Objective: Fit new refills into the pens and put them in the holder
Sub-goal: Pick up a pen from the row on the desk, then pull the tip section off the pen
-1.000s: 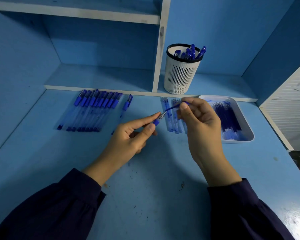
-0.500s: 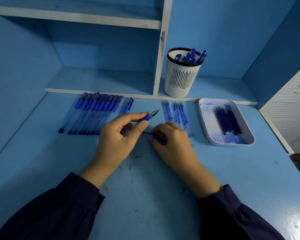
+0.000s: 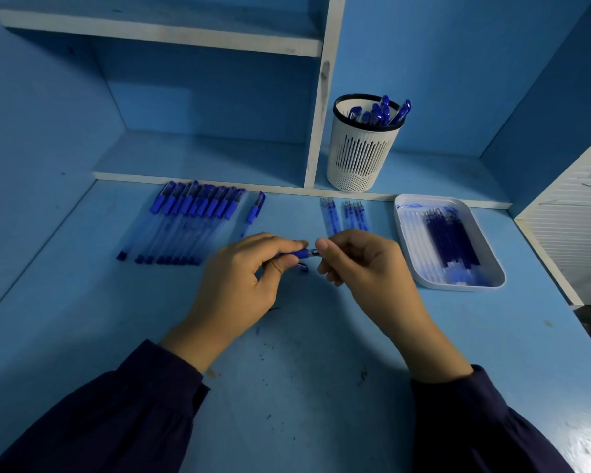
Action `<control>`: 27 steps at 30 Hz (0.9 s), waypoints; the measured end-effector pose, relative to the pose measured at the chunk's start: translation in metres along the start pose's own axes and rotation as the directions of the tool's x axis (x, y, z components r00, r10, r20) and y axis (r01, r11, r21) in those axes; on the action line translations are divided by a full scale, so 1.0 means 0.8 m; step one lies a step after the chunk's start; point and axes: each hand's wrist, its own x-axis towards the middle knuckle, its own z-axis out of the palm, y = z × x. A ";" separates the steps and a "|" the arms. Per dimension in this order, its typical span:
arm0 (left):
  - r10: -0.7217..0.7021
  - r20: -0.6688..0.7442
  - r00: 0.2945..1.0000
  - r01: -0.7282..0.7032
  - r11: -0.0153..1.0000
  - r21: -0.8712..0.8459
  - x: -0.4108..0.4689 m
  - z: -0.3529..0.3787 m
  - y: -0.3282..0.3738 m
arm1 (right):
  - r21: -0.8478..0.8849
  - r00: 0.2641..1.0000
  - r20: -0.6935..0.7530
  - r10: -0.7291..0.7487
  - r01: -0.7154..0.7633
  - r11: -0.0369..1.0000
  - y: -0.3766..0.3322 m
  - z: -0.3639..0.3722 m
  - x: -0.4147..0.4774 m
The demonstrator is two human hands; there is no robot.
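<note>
Pen (image 3: pixel 299 253) blue grip, metal tip | left hand (image 3: pixel 239 278) grips barrel | right hand (image 3: pixel 359 261) pinches tip

No legible text, label, brand or number anywhere. Row of pens (image 3: pixel 185 223) on desk: barrels too small and blurred for any print to be read. Holder (image 3: pixel 355 158): slotted white wall, no readable mark. Tray (image 3: pixel 458 286): blue smears on white, no lettering discernible.
</note>
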 end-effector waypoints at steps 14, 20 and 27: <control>-0.044 0.024 0.999 0.045 0.999 -0.011 0.000 -0.003 0.003 | -0.145 0.961 0.027 -0.277 0.278 0.950 0.010 -0.004 0.000; -0.026 0.014 1.000 0.026 1.000 -0.004 -0.001 -0.003 -0.001 | -0.050 1.000 -0.001 -0.028 0.028 0.998 -0.001 -0.004 0.000; -0.046 0.003 0.999 0.046 0.999 -0.009 -0.002 -0.001 -0.004 | 0.011 0.993 0.114 -0.026 0.025 1.000 -0.002 -0.011 -0.001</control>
